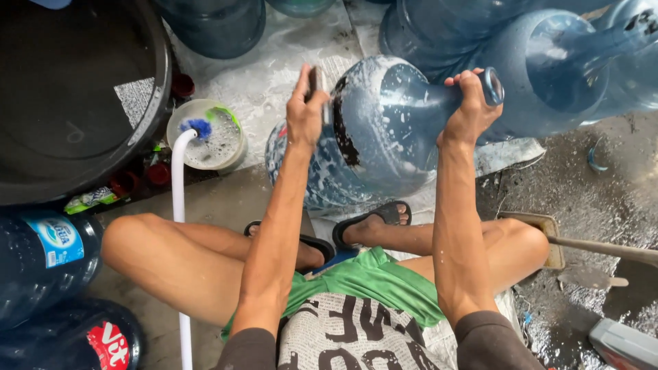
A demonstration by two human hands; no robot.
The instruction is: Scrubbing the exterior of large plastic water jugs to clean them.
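Above the sandals (370, 220), soapy blue jug (384, 130) lies sideways; right hand (469, 103) clenched on neck, left hand (306, 109) grasping scrubber (317, 83) at base edge; other jugs (548, 55) crowd behind.

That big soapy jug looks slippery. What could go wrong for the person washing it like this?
The right hand grips only the neck of the soapy blue jug, so it might slip and drop toward the sandalled feet. The left hand presses a dark scrubber on the wet side, so it could skid off. The wet floor looks slick.

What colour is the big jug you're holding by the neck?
Translucent blue jug, streaked with white suds; seen in the head view.
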